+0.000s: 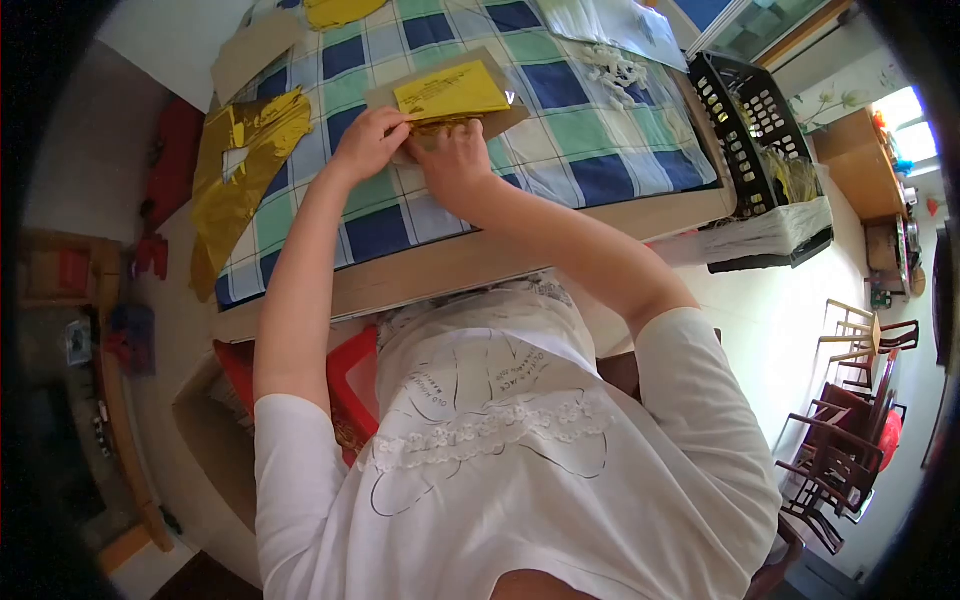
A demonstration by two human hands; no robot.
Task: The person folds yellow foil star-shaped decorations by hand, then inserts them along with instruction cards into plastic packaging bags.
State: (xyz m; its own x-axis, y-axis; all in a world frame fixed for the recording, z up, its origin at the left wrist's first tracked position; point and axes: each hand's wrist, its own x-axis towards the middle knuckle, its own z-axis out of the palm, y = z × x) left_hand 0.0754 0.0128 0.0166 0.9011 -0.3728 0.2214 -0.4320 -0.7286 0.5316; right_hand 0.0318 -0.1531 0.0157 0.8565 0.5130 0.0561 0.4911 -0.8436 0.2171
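A shiny gold foil sheet (pixel 455 90) lies on a brown piece of card (pixel 510 113) on the checked cloth. At the near left corner of the foil, my left hand (pixel 370 147) is closed, thumb and fingers pinching its edge. My right hand (pixel 455 162) sits just to the right, fingers bent over the crinkled near edge of the foil and closed on it. Both hands are close together, and the fingertips partly hide that edge. More gold foil (pixel 245 160), large and creased, drapes over the table's left corner.
Blue, green and white checked cloth (pixel 600 140) covers the table. Another gold piece (pixel 340 10) and brown card (pixel 255 55) lie at the back left. Clear plastic bags (pixel 620 30) and white scraps (pixel 615 75) are at the back right. A black crate (pixel 745 120) stands beside the right edge.
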